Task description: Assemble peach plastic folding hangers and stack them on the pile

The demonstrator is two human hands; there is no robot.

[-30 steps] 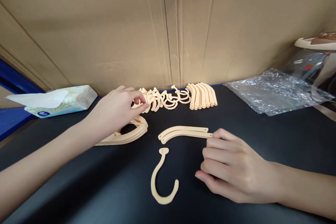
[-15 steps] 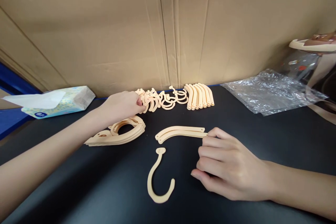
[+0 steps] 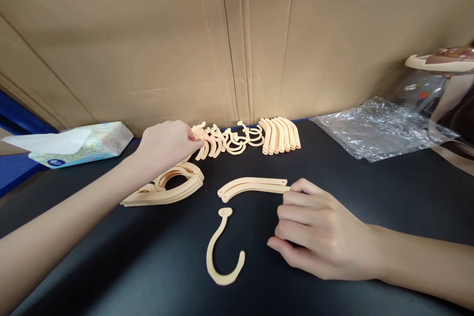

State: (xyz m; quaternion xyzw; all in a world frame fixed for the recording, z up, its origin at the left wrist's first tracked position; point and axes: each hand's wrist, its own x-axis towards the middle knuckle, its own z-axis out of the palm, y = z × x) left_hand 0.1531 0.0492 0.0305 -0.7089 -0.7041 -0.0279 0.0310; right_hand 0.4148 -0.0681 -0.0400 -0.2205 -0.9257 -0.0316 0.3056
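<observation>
My left hand (image 3: 168,140) is closed in a pinch at the left end of a pile of small beige plastic hanger hooks (image 3: 213,140); whatever sits between its fingertips is hidden. Under that wrist lies a stack of assembled beige hangers (image 3: 181,187). Two curved hanger arms (image 3: 252,187) lie side by side in the middle. Resting on the table, my right hand (image 3: 318,232) has curled fingers, with the index finger touching the right end of the nearer arm. Its palm side is hidden. A single hanger hook (image 3: 217,256) lies flat in front, left of my right hand.
A row of loose hanger arms (image 3: 279,136) stands at the back by the cardboard wall (image 3: 148,39). Clear plastic wrap (image 3: 374,131) lies at the back right, beside a bag with a strap. At left is a tissue pack (image 3: 85,143) on the black table (image 3: 148,266).
My left hand has drawn slightly left and up at the hook pile, uncovering more hooks. The right hand, the two arms and the single hook keep their places; the view shifts a little.
</observation>
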